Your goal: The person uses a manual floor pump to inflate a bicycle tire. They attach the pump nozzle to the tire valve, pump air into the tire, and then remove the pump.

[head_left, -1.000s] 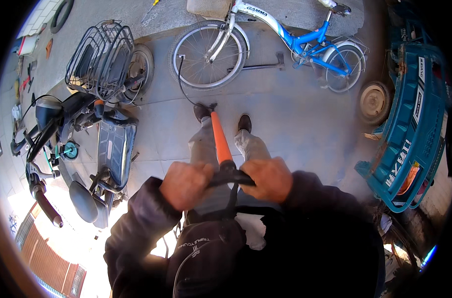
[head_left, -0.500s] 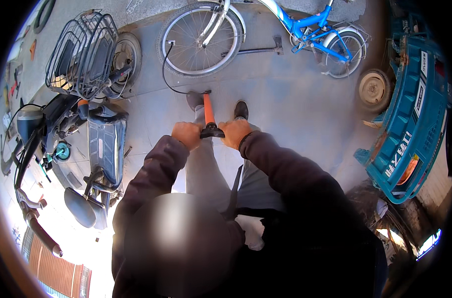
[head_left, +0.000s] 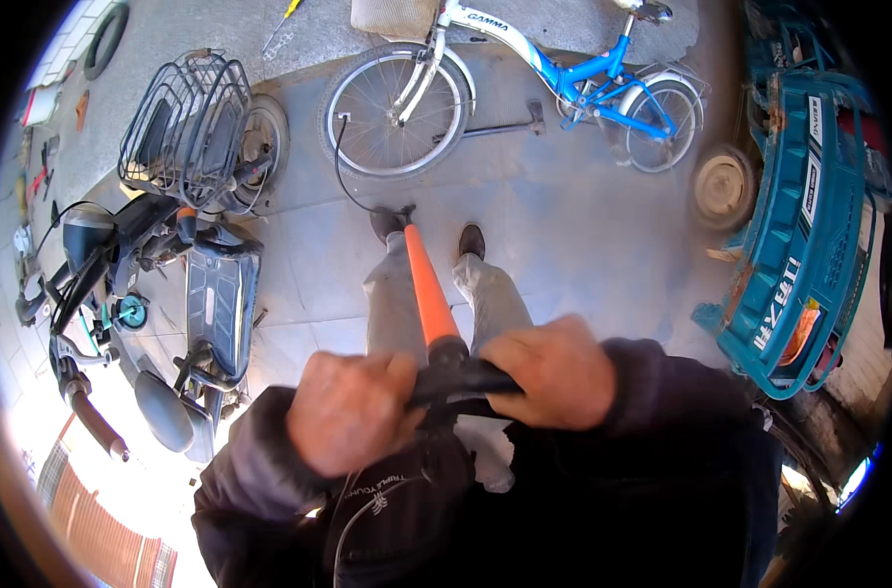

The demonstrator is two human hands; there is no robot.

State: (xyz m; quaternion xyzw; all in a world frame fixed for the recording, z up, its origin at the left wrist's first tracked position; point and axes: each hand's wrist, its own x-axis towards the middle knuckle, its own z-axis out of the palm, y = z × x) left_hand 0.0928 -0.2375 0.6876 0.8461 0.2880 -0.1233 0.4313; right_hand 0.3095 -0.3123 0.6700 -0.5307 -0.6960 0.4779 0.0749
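An orange floor pump stands between my feet with its black T-handle pulled up close to my body. My left hand is wrapped round the left side of the handle. Round the right side, my right hand is closed in the same way. From the pump's base a thin black hose runs to the front wheel of a blue and white bicycle. My left shoe is beside the pump's base; whether it presses on it I cannot tell.
To the left stands a scooter with a wire basket and a round mirror. A teal cargo vehicle with a small wheel is on the right. A loose tyre lies at the far left.
Both hands have drawn the pump handle up from low by the orange barrel toward my body. The view has shifted slightly; the bicycle and hose stay in place.
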